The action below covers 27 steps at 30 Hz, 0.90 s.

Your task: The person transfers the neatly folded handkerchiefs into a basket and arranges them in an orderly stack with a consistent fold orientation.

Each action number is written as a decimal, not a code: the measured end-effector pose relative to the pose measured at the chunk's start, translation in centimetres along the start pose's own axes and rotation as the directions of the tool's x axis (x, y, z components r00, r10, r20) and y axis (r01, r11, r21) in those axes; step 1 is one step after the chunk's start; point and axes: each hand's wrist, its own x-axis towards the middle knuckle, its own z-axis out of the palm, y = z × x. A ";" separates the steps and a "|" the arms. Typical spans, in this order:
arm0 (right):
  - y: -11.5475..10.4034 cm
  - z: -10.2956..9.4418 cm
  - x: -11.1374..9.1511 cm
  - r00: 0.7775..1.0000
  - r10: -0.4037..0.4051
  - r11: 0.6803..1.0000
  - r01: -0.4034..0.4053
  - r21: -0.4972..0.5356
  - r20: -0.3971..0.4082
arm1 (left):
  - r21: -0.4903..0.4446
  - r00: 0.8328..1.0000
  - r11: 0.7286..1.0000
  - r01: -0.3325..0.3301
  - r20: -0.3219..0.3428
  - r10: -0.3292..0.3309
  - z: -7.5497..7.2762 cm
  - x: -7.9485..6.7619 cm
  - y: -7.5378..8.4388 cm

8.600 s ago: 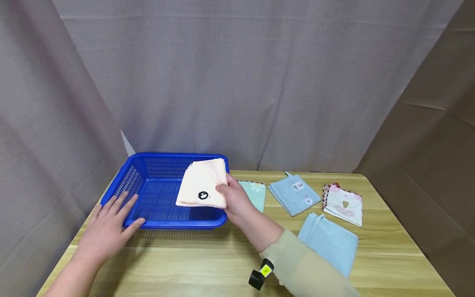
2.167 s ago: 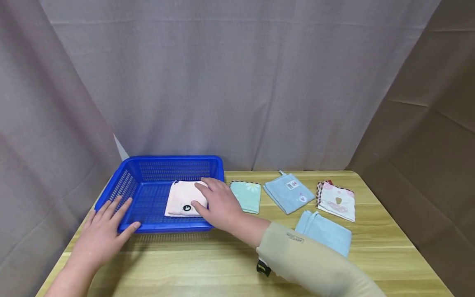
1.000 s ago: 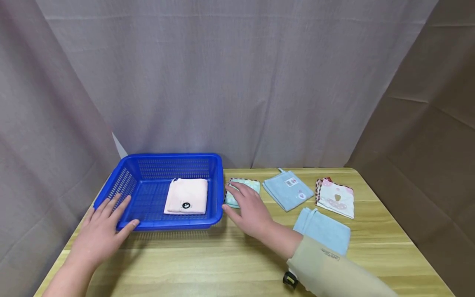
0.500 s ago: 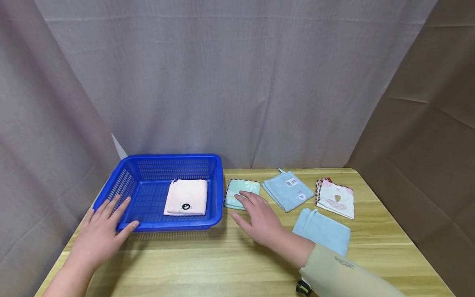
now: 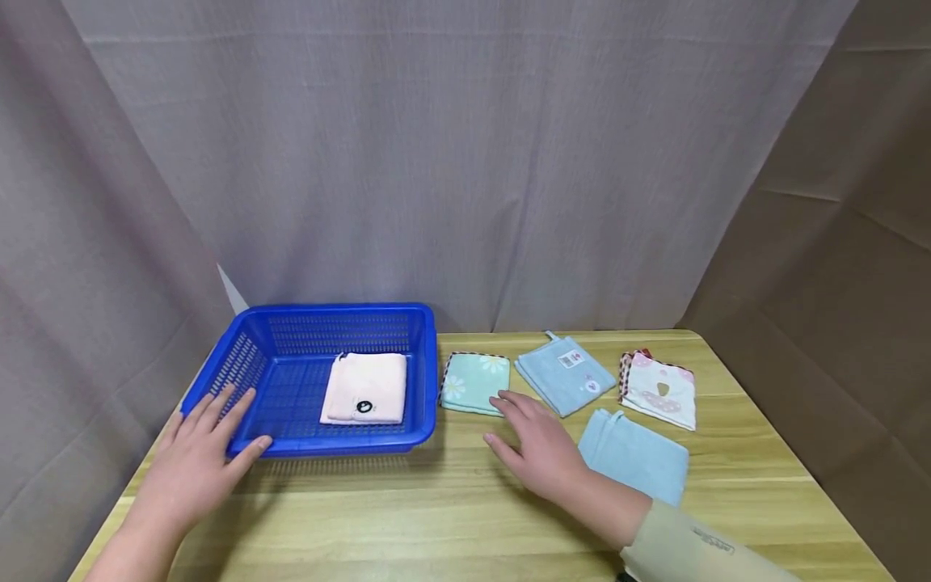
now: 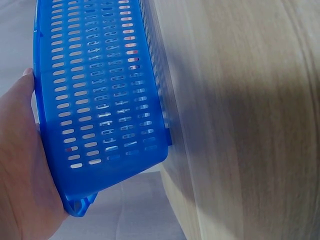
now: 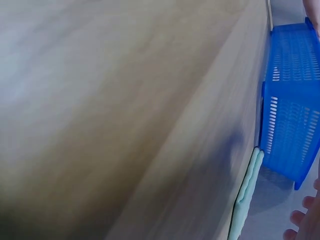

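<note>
My left hand [image 5: 195, 465] rests on the front left corner of a blue plastic basket [image 5: 330, 443], fingers spread over the rim. In the left wrist view that hand [image 6: 22, 165] lies along the rim of the basket [image 6: 100, 100]. A folded pale pink towel [image 5: 371, 380] with a small black emblem lies flat in the basket's right half. My right hand [image 5: 541, 444] holds nothing, its fingers loosely extended near the front right corner of a folded mint towel [image 5: 474, 382] with white daisies. The right wrist view shows its fingertips [image 7: 296, 218] apart from the mint towel [image 7: 243, 200].
Right of the mint towel lie a folded blue towel [image 5: 566, 374] with a label and a white-and-pink towel [image 5: 660, 392] with checked edging. A light blue towel [image 5: 640, 459] lies in front of them, partly behind my right forearm. Grey curtain [image 5: 465, 162] hangs behind the wooden table [image 5: 378, 517].
My right hand has set the pink towel down in the basket and let go. It has since drawn back rightward, past the mint towel and toward me. My left hand stays on the basket.
</note>
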 end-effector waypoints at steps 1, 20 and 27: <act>0.2 -0.1 -0.2 1.000 0.004 1.000 -0.004 -0.001 -0.002 | 0.001 1.000 1.000 0.001 0.002 -0.001 0.0 0.0 0.0; 3.8 -1.4 -3.8 0.996 0.080 0.996 -0.081 -0.042 -0.028 | 0.004 1.000 1.000 0.007 0.010 -0.007 -0.1 0.0 0.1; 5.1 -1.8 -5.3 0.994 0.106 0.992 -0.108 -0.067 -0.031 | 0.001 1.000 1.000 0.004 0.006 -0.004 -0.1 0.0 0.1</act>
